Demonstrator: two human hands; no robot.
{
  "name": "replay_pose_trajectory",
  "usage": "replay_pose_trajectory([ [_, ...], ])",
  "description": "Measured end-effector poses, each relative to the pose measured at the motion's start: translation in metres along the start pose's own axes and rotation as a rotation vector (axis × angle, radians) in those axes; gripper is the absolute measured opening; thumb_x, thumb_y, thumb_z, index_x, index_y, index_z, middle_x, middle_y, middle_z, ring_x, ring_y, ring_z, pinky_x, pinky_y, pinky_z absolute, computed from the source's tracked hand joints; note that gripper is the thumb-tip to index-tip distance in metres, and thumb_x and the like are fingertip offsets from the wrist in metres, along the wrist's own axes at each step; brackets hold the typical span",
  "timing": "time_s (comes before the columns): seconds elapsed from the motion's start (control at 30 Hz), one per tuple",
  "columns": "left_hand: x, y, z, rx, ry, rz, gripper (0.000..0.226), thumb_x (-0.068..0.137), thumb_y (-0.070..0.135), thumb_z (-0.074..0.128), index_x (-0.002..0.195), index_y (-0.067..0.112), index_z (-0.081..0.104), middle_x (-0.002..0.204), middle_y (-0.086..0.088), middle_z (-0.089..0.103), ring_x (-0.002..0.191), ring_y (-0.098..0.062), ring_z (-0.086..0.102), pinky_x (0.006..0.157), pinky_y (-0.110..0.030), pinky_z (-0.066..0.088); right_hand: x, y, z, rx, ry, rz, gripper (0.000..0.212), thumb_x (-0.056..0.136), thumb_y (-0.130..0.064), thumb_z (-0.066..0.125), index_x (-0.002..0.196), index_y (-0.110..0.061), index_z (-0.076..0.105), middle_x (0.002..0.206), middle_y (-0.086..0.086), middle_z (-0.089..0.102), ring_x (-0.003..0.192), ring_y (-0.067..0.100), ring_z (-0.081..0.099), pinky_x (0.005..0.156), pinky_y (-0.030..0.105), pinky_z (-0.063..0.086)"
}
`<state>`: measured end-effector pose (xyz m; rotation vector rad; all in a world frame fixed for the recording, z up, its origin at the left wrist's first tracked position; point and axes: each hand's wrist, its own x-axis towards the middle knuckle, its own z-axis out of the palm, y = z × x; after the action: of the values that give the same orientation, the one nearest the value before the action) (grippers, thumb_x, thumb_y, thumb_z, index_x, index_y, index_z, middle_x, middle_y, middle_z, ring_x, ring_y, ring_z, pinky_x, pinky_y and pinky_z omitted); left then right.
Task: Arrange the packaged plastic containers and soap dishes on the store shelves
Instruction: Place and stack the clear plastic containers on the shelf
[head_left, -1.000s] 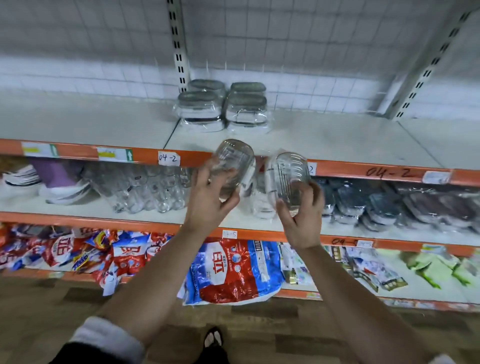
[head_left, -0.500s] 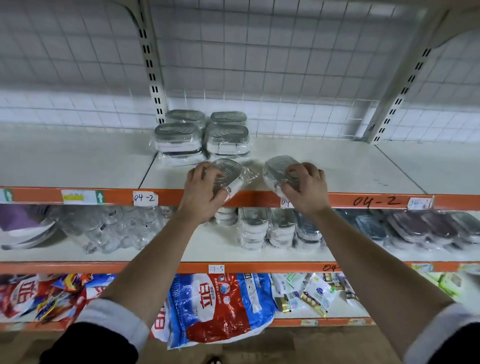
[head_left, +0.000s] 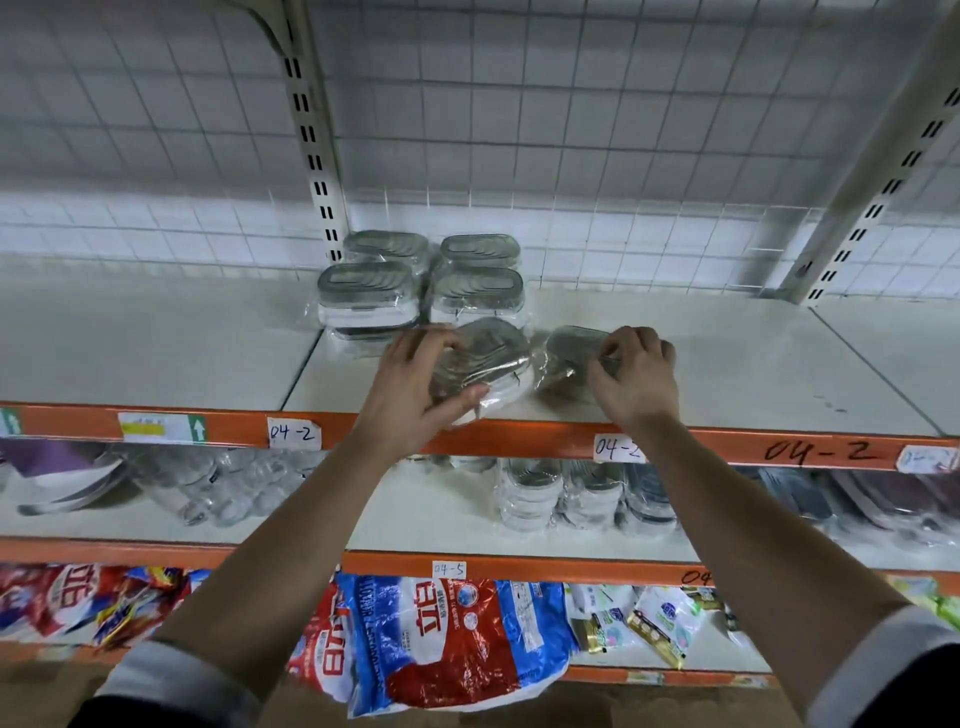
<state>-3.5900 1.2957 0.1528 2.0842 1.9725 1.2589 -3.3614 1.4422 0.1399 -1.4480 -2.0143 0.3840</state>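
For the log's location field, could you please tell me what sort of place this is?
Probably a retail store: orange-edged shelves with handwritten location labels, stacks of wrapped soap dishes, and bagged detergent below.

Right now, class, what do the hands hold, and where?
The left hand grips one wrapped soap dish across its left end; the right hand holds a second dish by its right end.

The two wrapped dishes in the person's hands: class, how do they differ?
The left dish is tilted at the front edge of the top shelf; the right dish sits farther back. The left hand wraps the left dish's side; the right hand pinches the right dish from above. Both are grey-topped and plastic-wrapped.
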Motion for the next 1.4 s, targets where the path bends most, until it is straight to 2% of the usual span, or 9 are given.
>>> replay_pose_trajectory([
  [0.13, 0.040, -0.002, -0.012, 0.038, 0.038, 0.059, 0.057, 0.087, 0.053, 0.052, 0.128, 0.012, 0.054, 0.141, -0.009, 0.046, 0.133, -0.026, 0.039, 0.109, -0.047, 0.035, 0.015, -0.006, 0.007, -0.084, -0.051, -0.030, 0.049, 0.083, -0.053, 0.047, 0.106, -0.011, 0.053, 0.116, 0.009, 0.050, 0.113, 0.031, 0.038, 0.078, 0.036, 0.040],
  [0.27, 0.093, -0.015, -0.017, 0.131, 0.028, 0.039, 0.057, 0.093, 0.047, 0.055, 0.136, 0.010, 0.050, 0.145, -0.014, 0.043, 0.137, -0.029, 0.035, 0.113, -0.045, 0.030, 0.016, 0.002, 0.013, -0.117, -0.030, -0.141, 0.076, 0.075, -0.065, 0.027, 0.114, -0.005, 0.053, 0.118, 0.014, 0.050, 0.110, 0.036, 0.042, 0.090, 0.042, 0.038],
  [0.57, 0.196, -0.067, -0.002, 0.167, -0.094, -0.149, 0.063, 0.094, 0.047, 0.056, 0.144, 0.011, 0.044, 0.147, -0.015, 0.041, 0.136, -0.031, 0.034, 0.114, -0.042, 0.029, 0.020, 0.002, 0.019, -0.120, 0.001, -0.148, 0.071, 0.080, -0.061, 0.032, 0.114, -0.004, 0.057, 0.119, 0.017, 0.052, 0.113, 0.038, 0.042, 0.090, 0.045, 0.042],
  [0.7, 0.223, -0.078, 0.005, 0.082, -0.226, -0.112, 0.058, 0.091, 0.039, 0.063, 0.140, 0.011, 0.050, 0.141, -0.015, 0.045, 0.133, -0.027, 0.039, 0.114, -0.036, 0.030, 0.022, 0.005, 0.023, -0.142, 0.007, -0.152, 0.067, 0.083, -0.061, 0.032, 0.114, -0.007, 0.056, 0.120, 0.015, 0.052, 0.112, 0.035, 0.042, 0.088, 0.043, 0.042],
  [0.83, 0.238, -0.087, 0.006, 0.200, -0.356, -0.058, 0.050, 0.092, 0.028, 0.064, 0.139, 0.016, 0.051, 0.141, -0.011, 0.050, 0.131, -0.029, 0.041, 0.110, -0.035, 0.032, 0.025, 0.007, 0.024, -0.129, 0.017, -0.170, 0.063, 0.083, -0.059, 0.035, 0.112, -0.007, 0.056, 0.119, 0.014, 0.053, 0.113, 0.034, 0.043, 0.089, 0.042, 0.041],
  [1.07, 0.231, -0.087, 0.008, 0.180, -0.289, -0.004, 0.045, 0.091, 0.016, 0.065, 0.135, 0.019, 0.056, 0.139, -0.004, 0.054, 0.131, -0.025, 0.042, 0.112, -0.032, 0.028, 0.028, 0.010, 0.025, -0.102, -0.068, -0.108, 0.079, 0.071, -0.075, 0.038, 0.120, -0.014, 0.050, 0.141, 0.019, 0.046, 0.142, 0.033, 0.026, 0.114, 0.044, 0.029],
  [1.13, 0.224, -0.086, 0.010, 0.119, -0.232, -0.014, 0.042, 0.091, 0.007, 0.063, 0.132, 0.013, 0.059, 0.134, -0.010, 0.055, 0.126, -0.025, 0.047, 0.109, -0.025, 0.031, 0.027, 0.010, 0.025, -0.088, -0.076, -0.068, 0.084, 0.066, -0.078, 0.041, 0.122, -0.017, 0.049, 0.147, 0.020, 0.040, 0.143, 0.032, 0.024, 0.112, 0.044, 0.032],
  [1.23, 0.217, -0.075, 0.017, 0.095, -0.180, -0.076, 0.042, 0.091, -0.004, 0.057, 0.132, 0.007, 0.059, 0.132, -0.016, 0.048, 0.120, -0.030, 0.051, 0.105, -0.031, 0.041, 0.027, 0.009, 0.026, -0.107, -0.079, -0.057, 0.080, 0.068, -0.074, 0.058, 0.125, -0.019, 0.048, 0.150, 0.017, 0.038, 0.139, 0.034, 0.028, 0.106, 0.046, 0.038],
  [1.4, 0.197, -0.056, 0.020, 0.388, -0.126, -0.066, 0.048, 0.096, 0.016, 0.055, 0.142, 0.026, 0.048, 0.144, -0.004, 0.043, 0.130, -0.025, 0.043, 0.108, -0.037, 0.033, 0.026, 0.006, 0.023, -0.097, -0.030, -0.085, 0.071, 0.069, -0.061, 0.072, 0.119, -0.015, 0.052, 0.131, 0.008, 0.049, 0.118, 0.035, 0.042, 0.094, 0.046, 0.045],
])
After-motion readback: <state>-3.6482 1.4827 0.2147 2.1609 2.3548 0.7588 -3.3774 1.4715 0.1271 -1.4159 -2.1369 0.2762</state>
